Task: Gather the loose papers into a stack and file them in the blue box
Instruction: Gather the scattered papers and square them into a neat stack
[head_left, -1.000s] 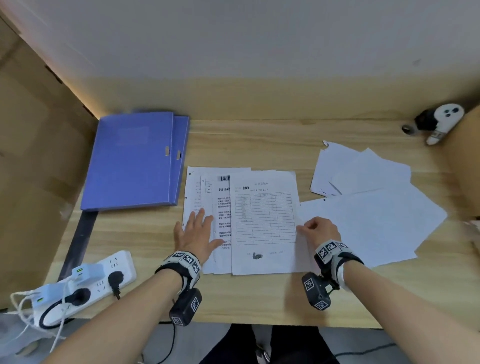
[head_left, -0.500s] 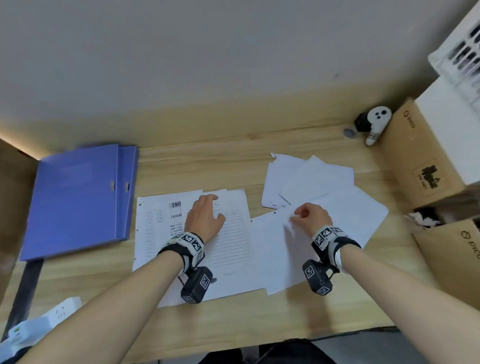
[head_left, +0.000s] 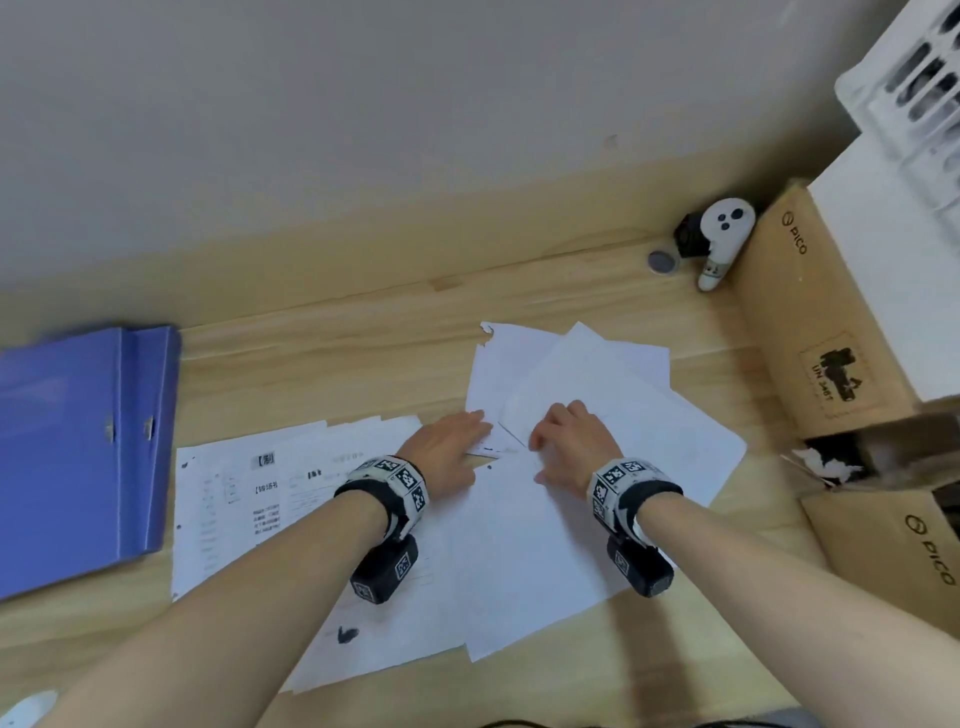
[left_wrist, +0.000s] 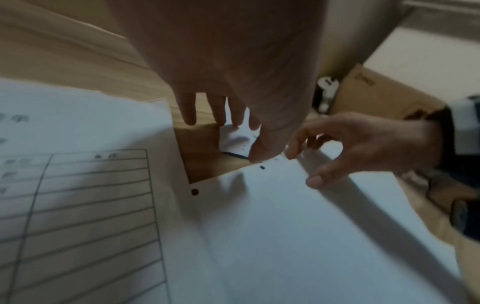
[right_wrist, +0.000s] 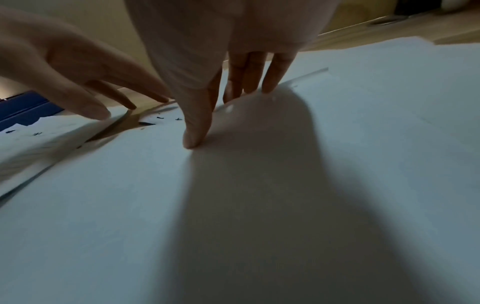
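loose white paper sheets (head_left: 524, 525): spread overlapping on light wooden desk (head_left: 332, 364), under both hands. left hand (head_left: 447, 452) flat, fingers straight; right hand (head_left: 571, 447) presses, fingers spread. closed blue file box (head_left: 78, 452) well left.

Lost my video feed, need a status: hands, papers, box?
Left hand and right hand open, flat on loose white paper sheets. Sheets still scattered. Closed blue file box at left, nothing blocking it.
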